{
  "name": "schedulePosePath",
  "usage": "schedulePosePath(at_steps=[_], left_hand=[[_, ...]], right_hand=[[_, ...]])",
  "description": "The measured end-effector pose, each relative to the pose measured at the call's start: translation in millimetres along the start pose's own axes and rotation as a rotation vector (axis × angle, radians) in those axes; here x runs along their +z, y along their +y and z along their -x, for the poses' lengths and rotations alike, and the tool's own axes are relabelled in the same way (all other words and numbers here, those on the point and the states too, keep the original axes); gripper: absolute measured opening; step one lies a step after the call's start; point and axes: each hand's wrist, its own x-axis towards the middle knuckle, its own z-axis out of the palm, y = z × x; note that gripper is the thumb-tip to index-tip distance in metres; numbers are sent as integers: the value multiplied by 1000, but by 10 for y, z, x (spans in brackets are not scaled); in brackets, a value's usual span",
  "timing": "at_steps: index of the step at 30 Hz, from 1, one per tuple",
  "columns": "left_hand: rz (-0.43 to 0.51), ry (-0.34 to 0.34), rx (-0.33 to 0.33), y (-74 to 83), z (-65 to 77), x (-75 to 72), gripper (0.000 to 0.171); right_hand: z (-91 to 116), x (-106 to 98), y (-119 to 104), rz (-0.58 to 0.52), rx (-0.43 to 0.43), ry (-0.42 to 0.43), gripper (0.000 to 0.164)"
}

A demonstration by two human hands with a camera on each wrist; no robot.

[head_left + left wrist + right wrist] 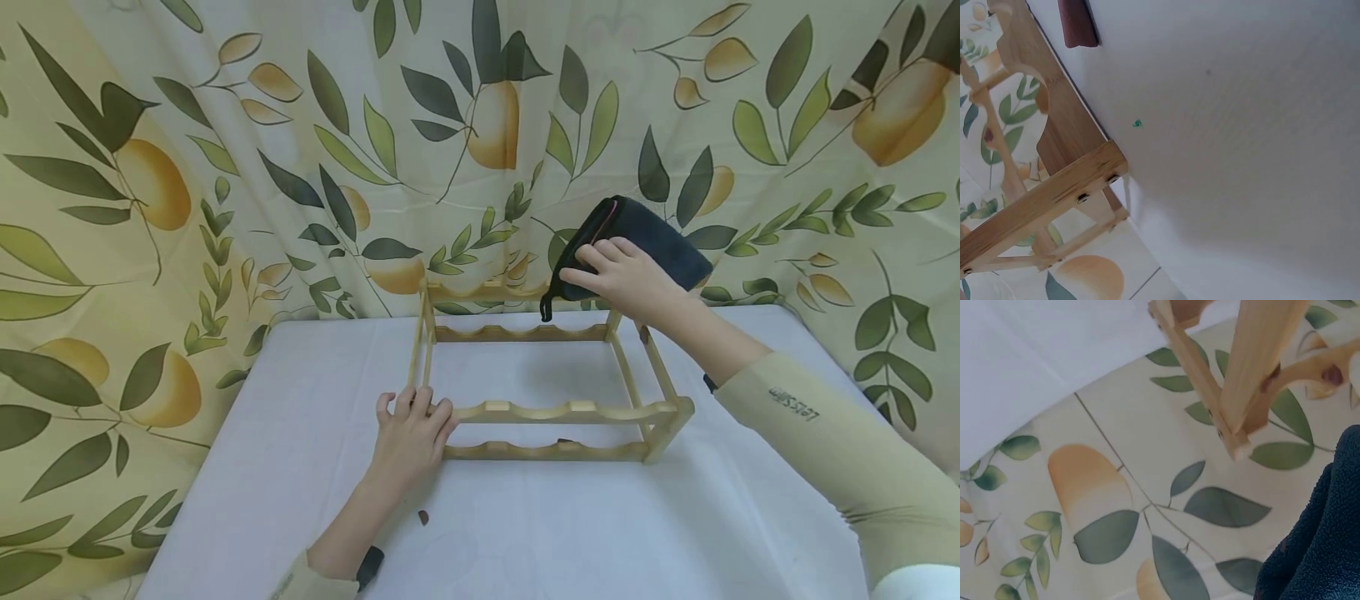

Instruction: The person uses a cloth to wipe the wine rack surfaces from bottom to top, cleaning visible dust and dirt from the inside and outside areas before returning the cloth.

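A wooden rack (pixel 551 451) with scalloped rails stands on the white table. My left hand (pixel 412 437) grips its near left corner, fingers bent over the top rail. In the left wrist view the hand is out of sight; a bolted end of the rack (pixel 1054 194) shows. Above the rack's far right corner, my right hand (pixel 630 279) holds a dark blue folded towel (pixel 660 242), with a black loop dangling from its left end. The right wrist view shows the plush fabric of the towel (pixel 1329 537) beside a corner of the rack (pixel 1254 394).
The white table (pixel 300 392) reaches back to a leaf-and-fruit patterned curtain (pixel 255 175). A small brown piece (pixel 423 517) lies in front of the rack. The left wrist view shows a reddish-brown strip (pixel 1079 25) and a green speck (pixel 1137 124).
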Motion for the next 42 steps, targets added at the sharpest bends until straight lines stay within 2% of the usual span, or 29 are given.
schedulePosePath(at_steps=[4,6,13,17,21,26,32,37,42], left_hand=[[21,-15,-9,-1,6,-6,38],[22,-23,-13,-3,10,-5,38],[27,-10,-10,7,13,0,38],[15,0,-8,12,9,12,38],[12,8,1,11,9,21,38],[2,11,6,7,14,23,37],[25,-18,5,13,19,7,37],[19,-8,13,10,17,1,38],[26,15,22,-5,12,7,38]], right_hand=[[-67,96,-16,30,-25,-177,56],[-99,160,-14,39,-40,-232,58],[-148,381,10,62,-102,-287,53],[-147,437,1,44,-93,-380,55],[-137,488,1,70,-89,-472,60],[-148,577,6,148,-130,-488,56],[-140,639,29,191,-113,-535,59],[-133,685,35,248,-133,-502,57],[-126,713,30,270,-109,-487,57]])
